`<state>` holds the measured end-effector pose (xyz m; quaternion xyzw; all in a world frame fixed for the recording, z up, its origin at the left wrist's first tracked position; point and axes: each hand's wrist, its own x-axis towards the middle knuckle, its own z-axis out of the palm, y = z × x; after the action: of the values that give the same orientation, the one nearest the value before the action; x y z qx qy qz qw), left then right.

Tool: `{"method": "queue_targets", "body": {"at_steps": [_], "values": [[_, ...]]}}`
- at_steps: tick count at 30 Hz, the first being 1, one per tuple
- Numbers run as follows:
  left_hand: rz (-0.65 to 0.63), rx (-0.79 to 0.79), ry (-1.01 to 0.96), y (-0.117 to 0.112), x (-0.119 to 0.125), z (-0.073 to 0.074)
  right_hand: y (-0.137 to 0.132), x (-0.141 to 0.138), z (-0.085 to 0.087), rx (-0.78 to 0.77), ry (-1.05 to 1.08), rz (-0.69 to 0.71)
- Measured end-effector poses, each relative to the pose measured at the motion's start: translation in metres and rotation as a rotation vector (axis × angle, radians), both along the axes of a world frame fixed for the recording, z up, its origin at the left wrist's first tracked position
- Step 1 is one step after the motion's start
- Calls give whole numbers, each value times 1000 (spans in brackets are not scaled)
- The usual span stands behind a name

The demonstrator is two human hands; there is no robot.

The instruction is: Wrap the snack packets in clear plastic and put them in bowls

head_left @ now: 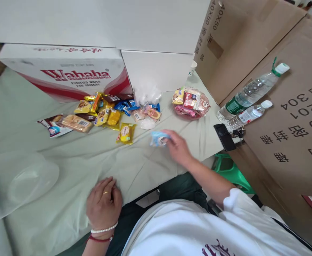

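Between the fingertips of my right hand point(178, 147) is a small light-blue snack packet point(156, 138), just over the cloth-covered table point(142, 163); it is slightly blurred. My left hand point(104, 202) rests at the table's front edge, fingers curled together, with nothing visible in it. Left of the blue packet lies a yellow snack packet point(125, 133). Behind it spreads a pile of wrapped snacks, among them a long biscuit packet point(77, 123) and a clear crumpled plastic bag point(147, 95). A pinkish basket point(184, 112) holding several snack packets stands beyond my right hand.
A white Wahaha carton point(81, 76) stands behind the snacks. At right are a large water bottle point(249, 92), a smaller bottle point(250, 115), a black phone point(224, 137) and brown cardboard point(286, 117). A clear plastic bowl point(48, 170) sits left; a green stool point(233, 174) is below.
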<state>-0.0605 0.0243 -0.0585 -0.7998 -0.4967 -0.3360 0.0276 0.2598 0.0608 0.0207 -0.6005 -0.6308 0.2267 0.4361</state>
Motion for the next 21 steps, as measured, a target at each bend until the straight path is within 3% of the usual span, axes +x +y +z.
{"method": "queue_targets", "body": {"at_steps": [3, 6, 9, 11, 14, 18, 21], "values": [[16, 2, 36, -1, 2, -4, 20, 108, 34, 26, 153, -258], [26, -5, 55, -2, 2, -4, 66, 212, 71, 12, 270, -509], [26, 4, 95, -1, 3, -3, 127, 276, 88, -55, 328, -597], [29, -4, 130, 1, 3, -2, 162, 292, 82, -215, 235, -571], [42, -36, 172, 4, 5, 1, 192, 290, 54, -373, 39, -493], [58, -47, 211, 4, 7, 5, 191, 290, 18, -234, -403, -401], [52, -37, 229, 2, 7, 5, 184, 299, 0, -303, -445, -410]]}}
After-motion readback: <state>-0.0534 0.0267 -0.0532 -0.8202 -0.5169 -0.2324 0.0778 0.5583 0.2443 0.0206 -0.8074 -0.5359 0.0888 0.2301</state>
